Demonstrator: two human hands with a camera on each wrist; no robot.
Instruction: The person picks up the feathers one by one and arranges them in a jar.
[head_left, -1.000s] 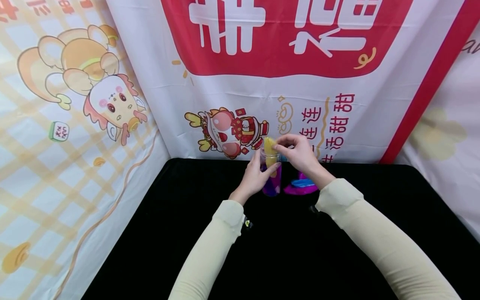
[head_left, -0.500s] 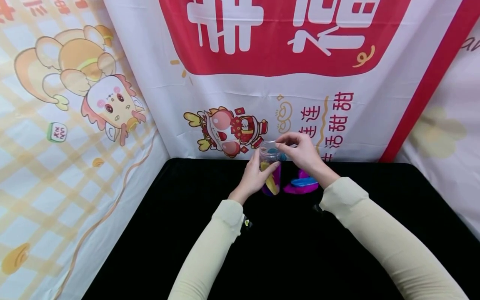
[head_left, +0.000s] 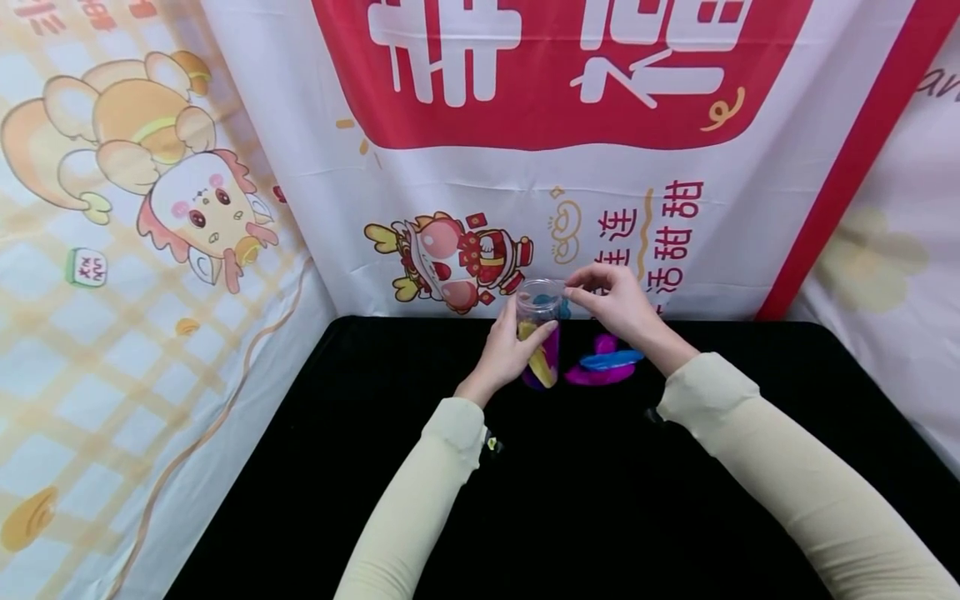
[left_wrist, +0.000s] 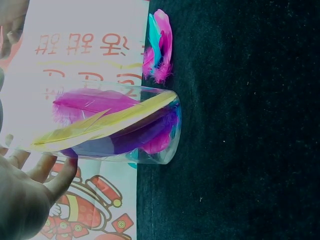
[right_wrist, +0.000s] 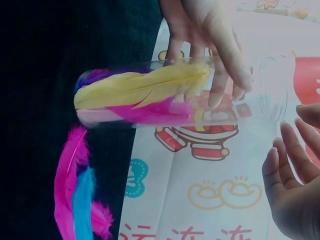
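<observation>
A clear plastic jar (head_left: 540, 310) stands upright near the table's back edge. Inside it lie a yellow feather (right_wrist: 135, 87), purple feathers (left_wrist: 125, 137) and pink feathers (right_wrist: 155, 111). My left hand (head_left: 506, 350) grips the jar's side, thumb toward me in the head view. Just right of the jar's mouth hovers my right hand (head_left: 615, 304); its fingers are loosely bent with nothing seen between them. In the right wrist view the right-hand fingers (right_wrist: 295, 150) come close to the rim. Whether they touch it I cannot tell.
Right of the jar, a blue feather (head_left: 611, 360) lies across pink feathers (head_left: 596, 377) on the black tabletop (head_left: 570, 500). A printed white and red banner (head_left: 450, 179) hangs directly behind the table, and a checked cloth (head_left: 150, 358) hangs on the left.
The yellow feather, pinched by my right hand at the jar's mouth, has dropped inside. My right hand has let go and shifted slightly right. My left hand keeps its grip on the jar.
</observation>
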